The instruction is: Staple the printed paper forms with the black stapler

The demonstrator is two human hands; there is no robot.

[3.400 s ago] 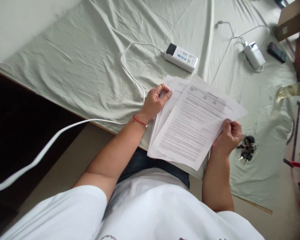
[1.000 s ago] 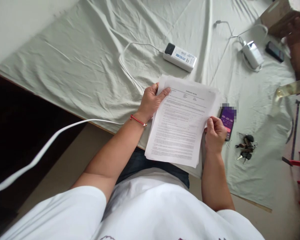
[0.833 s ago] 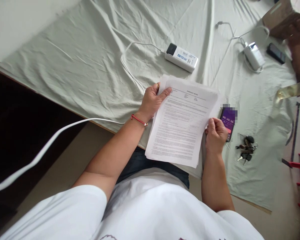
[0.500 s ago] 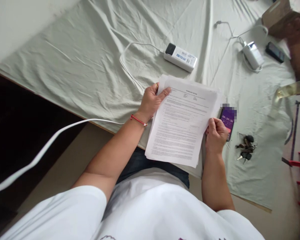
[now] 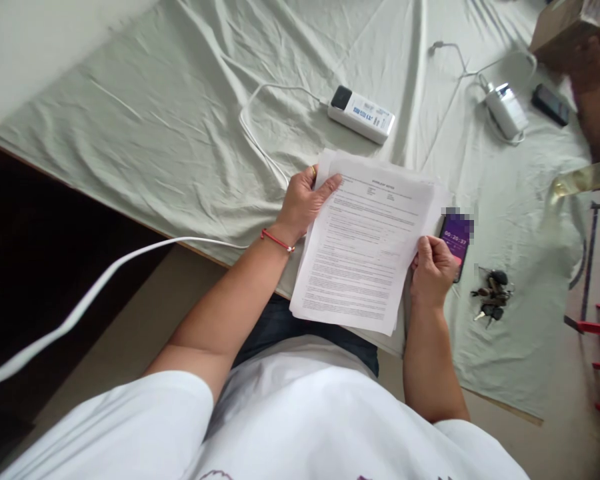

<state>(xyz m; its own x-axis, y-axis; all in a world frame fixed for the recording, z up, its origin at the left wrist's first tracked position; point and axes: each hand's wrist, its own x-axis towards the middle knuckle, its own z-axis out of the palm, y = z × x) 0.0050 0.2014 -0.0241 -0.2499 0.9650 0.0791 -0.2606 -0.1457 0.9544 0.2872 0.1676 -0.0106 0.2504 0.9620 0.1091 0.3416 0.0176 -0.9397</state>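
Squared up now: the fanned sheets of a few seconds back have been pulled into one neat stack of papers [image 5: 367, 243], and a phone [image 5: 456, 239] that was covered then shows just past the stack's right edge. Over the last second almost nothing has shifted.

Left hand [image 5: 303, 203] grips the stack at its upper left corner, thumb lying across the top sheet, other fingers tucked behind. Right hand [image 5: 433, 270] is closed on the right edge low down, thumb on the printed face. The stack hangs over the near edge of the cloth-covered table [image 5: 180, 120], its lower part out above the person's lap.

Taking the stack as landmark: a white power bank [image 5: 363, 115] lies just beyond its top edge with a white cable [image 5: 260, 143] curling down towards the left hand; the phone sits touching or nearly touching the right side; a bunch of keys [image 5: 490, 293] lies further right, beyond the phone; a second white device [image 5: 505, 110] rests well up and to the right.

Risk, as I judge it: only two pinches hold loose sheets. If either thumb eases, lower pages could slide off the table edge. A sideways shove of the right hand could knock the phone into the keys.
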